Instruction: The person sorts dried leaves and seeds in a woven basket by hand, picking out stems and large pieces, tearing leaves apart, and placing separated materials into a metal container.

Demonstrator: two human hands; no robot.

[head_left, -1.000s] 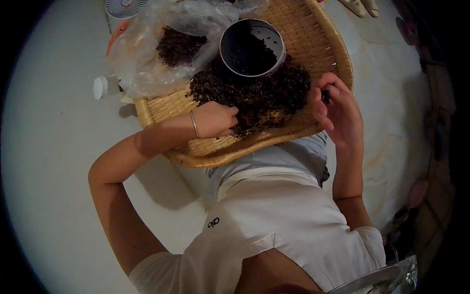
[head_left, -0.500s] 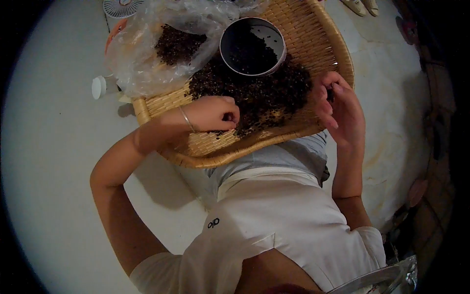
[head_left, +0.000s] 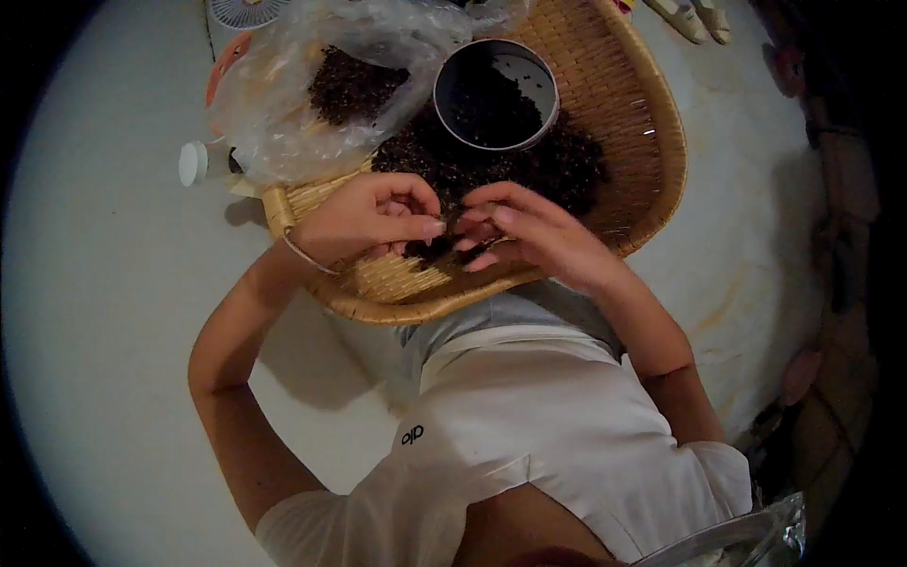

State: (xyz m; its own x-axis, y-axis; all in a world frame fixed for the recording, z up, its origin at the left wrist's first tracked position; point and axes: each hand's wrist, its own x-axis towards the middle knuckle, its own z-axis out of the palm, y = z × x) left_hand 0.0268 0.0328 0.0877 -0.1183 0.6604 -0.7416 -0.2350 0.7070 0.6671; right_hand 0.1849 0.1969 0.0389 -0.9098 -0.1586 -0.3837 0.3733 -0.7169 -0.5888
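Observation:
A woven wicker basket (head_left: 652,189) holds a spread heap of small dark grains (head_left: 567,175), perhaps seeds or dried berries. Above the basket's near left part is my left hand (head_left: 378,219), its fingers curled and thumb pressed toward the index finger; whatever lies in the pinch is too small to make out. Facing it, almost touching, my right hand (head_left: 543,234) has loosely bent fingers spread apart. Dark grains show below and between the fingertips. A round tin (head_left: 551,113) partly filled with the same dark grains rests on the heap behind my hands.
A clear plastic bag (head_left: 274,132) with more dark grains lies over the basket's far left side. Left of it is a white-capped container (head_left: 194,163). A white fan (head_left: 248,9) stands at the far left, and a pair of shoes (head_left: 685,19) at the far right.
My right hand has swung left from the basket's right rim to meet my left hand. My left hand has turned and shifted slightly left, its thumb now extended toward the right.

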